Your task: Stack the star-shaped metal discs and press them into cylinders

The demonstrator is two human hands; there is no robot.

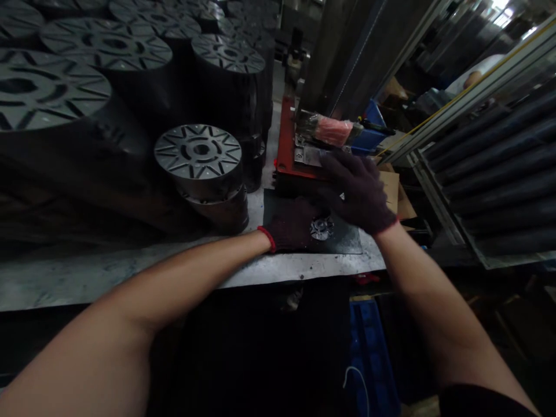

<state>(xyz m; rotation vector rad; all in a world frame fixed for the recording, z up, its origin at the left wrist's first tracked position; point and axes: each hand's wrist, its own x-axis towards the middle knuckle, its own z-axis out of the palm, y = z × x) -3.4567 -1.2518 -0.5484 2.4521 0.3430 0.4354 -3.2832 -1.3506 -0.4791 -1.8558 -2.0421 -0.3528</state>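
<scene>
Both hands wear dark purple gloves with red cuffs. My left hand (293, 225) is low over a dark mat (343, 246), right beside a small round metal part with a star-like pattern (322, 228). Its fingers blend into the dark background, so their grip is unclear. My right hand (358, 188) is above the mat's right side, in front of a red machine base (284, 145). Its fingers look stretched out and slightly smeared by motion, with nothing visible in them. A metal fixture plate (313, 156) lies on the base near those fingertips.
Stacks of round, dark metal parts with star-patterned tops (197, 152) fill the bench's left side. A pink plastic-wrapped bundle (333, 130) is on the machine, with a blue bin (371, 130) behind it. To the right stands a rack of dark rollers (490, 168).
</scene>
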